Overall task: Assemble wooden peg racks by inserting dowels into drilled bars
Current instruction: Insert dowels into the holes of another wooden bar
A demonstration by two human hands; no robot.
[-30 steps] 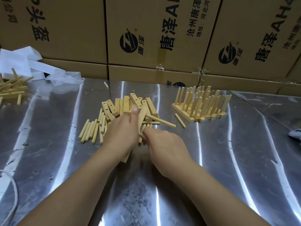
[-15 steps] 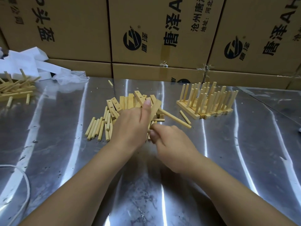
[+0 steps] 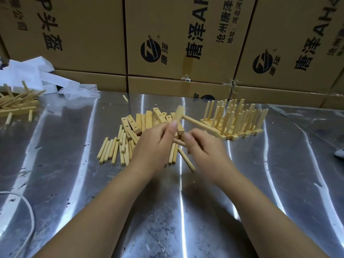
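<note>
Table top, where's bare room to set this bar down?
Widest bare steel lies right of the right hand, in front of the finished racks. Another patch sits between the loose dowels and the white cord at left. The near table between the forearms is free too. Crowded: around the drilled bars beyond the left hand.

A: What moved?
B: Left hand (image 3: 156, 144) raised the bar (image 3: 179, 116) and tipped it more upright; its top is blurred now.
A: Right hand (image 3: 206, 148)?
B: Shifted in closer, pinching a dowel (image 3: 177, 142) just below the bar.
</note>
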